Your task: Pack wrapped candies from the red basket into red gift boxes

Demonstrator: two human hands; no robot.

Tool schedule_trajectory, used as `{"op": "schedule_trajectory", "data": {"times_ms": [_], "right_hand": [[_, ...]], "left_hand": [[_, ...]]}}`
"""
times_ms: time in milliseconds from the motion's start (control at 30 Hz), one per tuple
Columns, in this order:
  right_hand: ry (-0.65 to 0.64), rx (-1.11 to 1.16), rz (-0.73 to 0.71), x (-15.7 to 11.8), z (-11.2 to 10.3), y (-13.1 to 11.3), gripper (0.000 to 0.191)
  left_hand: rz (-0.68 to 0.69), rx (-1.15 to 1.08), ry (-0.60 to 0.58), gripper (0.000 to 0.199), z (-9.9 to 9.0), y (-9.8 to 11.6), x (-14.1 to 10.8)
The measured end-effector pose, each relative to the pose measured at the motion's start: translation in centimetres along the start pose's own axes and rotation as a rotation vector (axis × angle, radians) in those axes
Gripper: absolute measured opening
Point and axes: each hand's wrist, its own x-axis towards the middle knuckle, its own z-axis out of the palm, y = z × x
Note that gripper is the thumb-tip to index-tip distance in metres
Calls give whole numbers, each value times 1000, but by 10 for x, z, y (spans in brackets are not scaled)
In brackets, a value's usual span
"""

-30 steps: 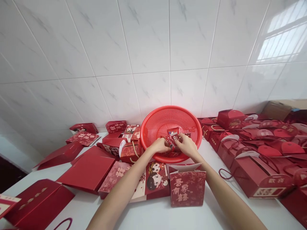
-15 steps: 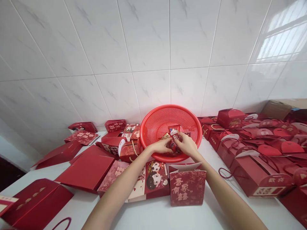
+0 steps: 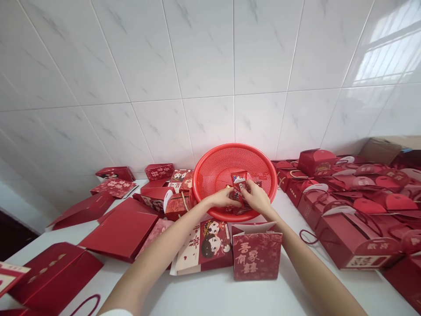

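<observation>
Behind everything, a wall [image 3: 207, 57] of pale, grey-veined tiles; below it, a white table [image 3: 217, 300] crowded with red boxes. At the far left, near the front, a large red box [image 3: 55, 276] with a purple cord [image 3: 87, 300] beside it. Next, a plain red box [image 3: 120, 228] lying tilted among others, with a flowered box [image 3: 113, 188] farther back, towards the wall. Then a box with a gold rope handle [image 3: 177, 205], close against the basket, and a box with cartoon faces [image 3: 210, 248], lying in front.

At the middle, near the wall, a round red plastic basket [image 3: 217, 166]. Inside, towards its near side, a few small shiny packets [image 3: 239, 177], bunched between both hands. Left hand [image 3: 224, 198] reaching in over the rim, thumb and fingers parted around the packets; cannot tell whether gripping any. Right hand [image 3: 258, 197] opposite, thumb and fingers apparently pinching a red packet [image 3: 242, 187].

Looks like the step of picking through and gathering packets. To go on, calls for a firm hold with both hands on the chosen packets, and care to clear the near rim and avoid bumping the small open box [image 3: 256, 259], upright just in front, gaping at the top.

Farther right, a loop of dark cord [image 3: 308, 237] on the table, then close-packed rows of handled boxes [image 3: 358, 241], with a brown carton [image 3: 383, 149] at the back.
</observation>
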Motion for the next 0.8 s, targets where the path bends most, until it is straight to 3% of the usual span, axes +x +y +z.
{"op": "schedule_trajectory", "data": {"times_ms": [167,433,667,800], "right_hand": [[27,46,46,2,1,2,17],[99,181,65,2,0,2,13],[111,379,59,4,1,3,10],[58,556,56,7,1,3,8]], "left_hand": [[-31,-96,23,34,-1,-2,2],[38,-151,290,7,-6,3,0],[72,-134,467,20,-8,4,2],[56,-135,525,15,-9,3,2]]}}
